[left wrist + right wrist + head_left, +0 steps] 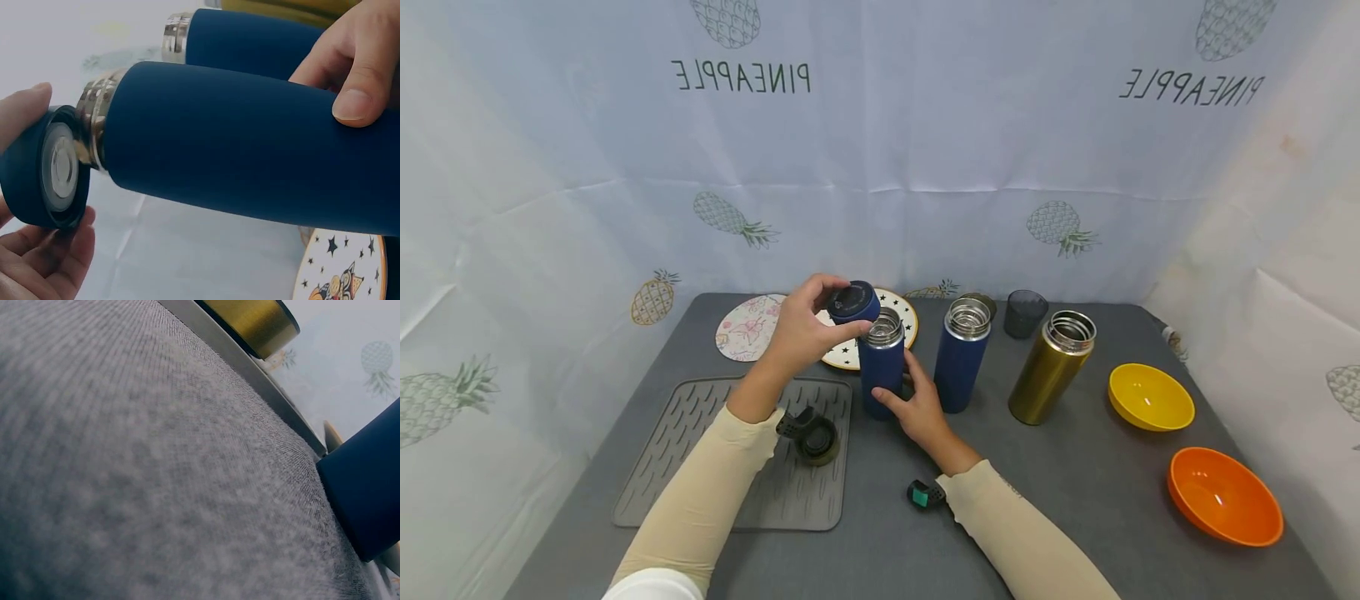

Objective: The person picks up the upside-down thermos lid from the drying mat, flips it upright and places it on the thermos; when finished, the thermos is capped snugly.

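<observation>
My left hand (801, 329) holds a dark blue screw lid (853, 302) between thumb and fingers. In the left wrist view the lid (62, 169) is tilted, its underside with a pale seal facing the bottle's bare steel neck (97, 119). One edge of it overlaps the neck; whether they touch I cannot tell. The blue insulated bottle (880, 375) stands upright on the table, and my right hand (921, 408) grips its lower body from the right. A second lidless blue bottle (961, 358) stands just right of it.
Further right stand a lidless gold bottle (1051, 367), a dark cup (1026, 314), a yellow bowl (1150, 398) and an orange bowl (1225, 497). A grey drying mat (700, 408) bearing an olive lid (820, 446) lies under my left forearm. Two plates, one floral (748, 327), one star-patterned (906, 312), lie behind.
</observation>
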Demonstrator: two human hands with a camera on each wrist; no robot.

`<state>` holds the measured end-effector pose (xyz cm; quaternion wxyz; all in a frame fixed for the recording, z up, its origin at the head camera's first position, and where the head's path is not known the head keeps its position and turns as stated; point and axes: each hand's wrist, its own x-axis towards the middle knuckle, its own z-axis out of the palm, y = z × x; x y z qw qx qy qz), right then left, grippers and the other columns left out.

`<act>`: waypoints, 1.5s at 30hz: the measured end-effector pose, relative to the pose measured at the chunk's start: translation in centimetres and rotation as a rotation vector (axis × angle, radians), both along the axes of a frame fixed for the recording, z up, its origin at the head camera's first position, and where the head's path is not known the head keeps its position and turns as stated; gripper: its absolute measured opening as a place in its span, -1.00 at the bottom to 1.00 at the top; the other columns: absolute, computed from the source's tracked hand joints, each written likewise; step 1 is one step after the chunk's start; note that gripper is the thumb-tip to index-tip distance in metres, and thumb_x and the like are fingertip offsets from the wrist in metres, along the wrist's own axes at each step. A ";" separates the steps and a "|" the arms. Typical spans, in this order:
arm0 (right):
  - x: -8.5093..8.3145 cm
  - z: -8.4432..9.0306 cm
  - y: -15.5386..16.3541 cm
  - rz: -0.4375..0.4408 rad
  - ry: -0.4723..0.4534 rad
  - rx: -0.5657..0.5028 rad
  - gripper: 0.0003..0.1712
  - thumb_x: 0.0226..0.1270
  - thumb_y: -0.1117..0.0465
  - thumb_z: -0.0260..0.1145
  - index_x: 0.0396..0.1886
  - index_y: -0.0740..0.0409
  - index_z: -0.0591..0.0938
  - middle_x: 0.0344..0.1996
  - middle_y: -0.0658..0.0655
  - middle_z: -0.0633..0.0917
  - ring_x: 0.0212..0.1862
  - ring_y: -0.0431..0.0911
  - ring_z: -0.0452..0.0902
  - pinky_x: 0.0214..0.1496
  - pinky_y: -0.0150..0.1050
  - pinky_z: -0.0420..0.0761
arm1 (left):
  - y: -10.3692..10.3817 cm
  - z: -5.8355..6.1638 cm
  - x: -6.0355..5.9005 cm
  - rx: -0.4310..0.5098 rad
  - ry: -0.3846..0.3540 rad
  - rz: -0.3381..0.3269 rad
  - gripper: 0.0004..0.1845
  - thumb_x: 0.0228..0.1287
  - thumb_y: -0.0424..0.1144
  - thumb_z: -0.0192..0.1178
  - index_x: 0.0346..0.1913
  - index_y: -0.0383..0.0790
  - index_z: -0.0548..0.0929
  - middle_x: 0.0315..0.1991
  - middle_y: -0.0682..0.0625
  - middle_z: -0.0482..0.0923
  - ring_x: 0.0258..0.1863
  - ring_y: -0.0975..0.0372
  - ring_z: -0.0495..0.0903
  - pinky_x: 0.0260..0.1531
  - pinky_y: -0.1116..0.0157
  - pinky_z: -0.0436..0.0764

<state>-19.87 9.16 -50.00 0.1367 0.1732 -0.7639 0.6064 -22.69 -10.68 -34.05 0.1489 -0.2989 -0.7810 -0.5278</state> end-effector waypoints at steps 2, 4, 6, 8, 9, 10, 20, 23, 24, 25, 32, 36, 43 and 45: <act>0.0 0.0 0.0 0.001 0.004 0.001 -0.10 0.23 0.03 0.45 0.49 0.06 0.23 0.16 0.16 0.51 0.19 0.13 0.43 0.19 0.12 0.42 | 0.3 0.0 -0.1 -0.004 0.017 -0.005 -0.37 0.00 -0.26 0.53 0.14 -0.34 0.50 0.00 -0.08 0.55 0.00 0.17 0.58 0.14 0.17 0.46; -0.1 0.0 0.1 0.001 0.007 0.001 -0.10 0.23 0.03 0.45 0.49 0.04 0.23 0.16 0.15 0.51 0.19 0.11 0.44 0.19 0.11 0.42 | 0.5 -0.1 -0.2 -0.009 0.029 -0.010 -0.37 0.01 -0.25 0.53 0.15 -0.33 0.50 0.01 -0.07 0.55 -0.01 0.18 0.59 0.11 0.17 0.48; -0.1 0.0 0.1 -0.002 0.008 0.000 -0.10 0.23 0.04 0.45 0.49 0.04 0.23 0.16 0.15 0.51 0.18 0.11 0.44 0.18 0.12 0.42 | 0.7 -0.2 -0.4 -0.015 0.039 -0.012 -0.37 0.02 -0.24 0.53 0.15 -0.32 0.50 0.01 -0.07 0.56 -0.02 0.18 0.59 0.08 0.16 0.50; -0.1 -0.1 0.1 -0.002 0.009 -0.001 -0.10 0.23 0.06 0.45 0.49 0.04 0.23 0.16 0.16 0.52 0.18 0.11 0.44 0.18 0.13 0.42 | 0.9 -0.4 -0.4 -0.025 0.044 -0.009 -0.38 0.03 -0.24 0.52 0.16 -0.30 0.50 0.02 -0.06 0.56 -0.03 0.19 0.59 0.04 0.15 0.52; -0.1 -0.1 0.1 -0.002 0.008 -0.001 -0.10 0.23 0.07 0.45 0.49 0.05 0.23 0.16 0.16 0.51 0.18 0.11 0.44 0.18 0.13 0.42 | 1.0 -0.6 -0.4 -0.033 0.047 -0.003 -0.38 0.03 -0.23 0.52 0.16 -0.29 0.51 0.02 -0.05 0.56 -0.04 0.19 0.58 0.03 0.15 0.52; -0.1 -0.1 0.1 -0.001 0.007 0.000 -0.10 0.23 0.09 0.46 0.49 0.06 0.23 0.17 0.17 0.51 0.18 0.12 0.44 0.18 0.14 0.42 | 1.1 -0.7 -0.4 -0.041 0.054 0.002 -0.38 0.03 -0.22 0.52 0.16 -0.28 0.51 0.02 -0.05 0.56 -0.03 0.19 0.58 0.02 0.14 0.52; -0.1 0.0 0.0 -0.005 0.022 -0.010 -0.11 0.21 0.20 0.46 0.49 0.05 0.25 0.15 0.20 0.53 0.18 0.09 0.45 0.18 0.16 0.41 | 1.7 -1.1 -0.1 -0.072 0.104 0.027 -0.39 0.04 -0.11 0.51 0.17 -0.19 0.55 0.08 -0.01 0.55 0.01 0.17 0.53 -0.01 0.09 0.50; -0.1 0.1 0.0 -0.001 0.025 -0.007 -0.12 0.21 0.13 0.47 0.48 0.05 0.26 0.15 0.17 0.54 0.18 0.06 0.46 0.19 0.12 0.42 | 1.9 -1.2 -0.2 -0.073 0.099 0.014 -0.39 0.04 -0.11 0.51 0.17 -0.19 0.55 0.07 0.01 0.54 -0.01 0.19 0.52 -0.04 0.10 0.50; -0.1 0.0 0.0 0.001 0.026 -0.007 -0.12 0.21 0.10 0.47 0.47 0.04 0.27 0.14 0.17 0.54 0.18 0.06 0.46 0.19 0.11 0.42 | 1.9 -1.2 -0.1 -0.074 0.100 0.012 -0.38 0.04 -0.11 0.51 0.17 -0.18 0.55 0.07 0.01 0.54 -0.02 0.20 0.52 -0.04 0.11 0.51; -0.1 0.0 0.0 0.002 0.027 -0.006 -0.12 0.21 0.07 0.47 0.47 0.04 0.27 0.15 0.17 0.54 0.18 0.06 0.46 0.19 0.12 0.42 | 1.9 -1.3 -0.1 -0.073 0.099 0.008 -0.38 0.04 -0.11 0.51 0.17 -0.18 0.55 0.07 0.02 0.54 -0.01 0.20 0.52 -0.04 0.11 0.51; 0.1 0.4 0.0 0.015 0.017 -0.008 -0.14 0.24 0.10 0.44 0.48 0.01 0.25 0.15 0.17 0.53 0.17 0.03 0.46 0.19 0.12 0.42 | 2.3 -1.3 0.2 -0.054 0.084 -0.013 -0.42 0.07 -0.15 0.49 0.18 -0.15 0.56 0.13 0.05 0.51 0.04 0.22 0.52 -0.01 0.14 0.52; 0.3 1.0 0.0 0.019 0.012 -0.013 -0.13 0.24 0.20 0.44 0.49 0.06 0.25 0.15 0.21 0.53 0.17 0.07 0.46 0.19 0.13 0.41 | 2.8 0.4 1.8 -0.030 0.071 -0.025 -0.45 0.07 -0.32 0.48 0.16 -0.31 0.56 0.14 -0.10 0.51 0.07 0.11 0.52 0.01 0.09 0.52; -0.2 0.0 0.0 -0.003 0.032 0.001 -0.11 0.22 -0.04 0.44 0.48 -0.03 0.26 0.14 0.14 0.54 0.16 0.01 0.47 0.17 0.11 0.44 | 3.0 0.9 2.7 0.045 0.101 -0.077 -0.45 -0.01 -0.53 0.45 0.11 -0.50 0.54 0.13 -0.31 0.49 0.12 -0.01 0.50 0.04 0.05 0.53; -0.1 0.0 0.0 -0.003 0.029 0.002 -0.11 0.21 0.00 0.46 0.48 -0.02 0.26 0.14 0.15 0.54 0.16 0.01 0.47 0.18 0.09 0.44 | 3.0 -0.1 2.0 0.070 0.107 -0.094 -0.43 -0.03 -0.55 0.46 0.12 -0.48 0.55 0.14 -0.28 0.49 0.13 -0.01 0.50 0.06 0.07 0.52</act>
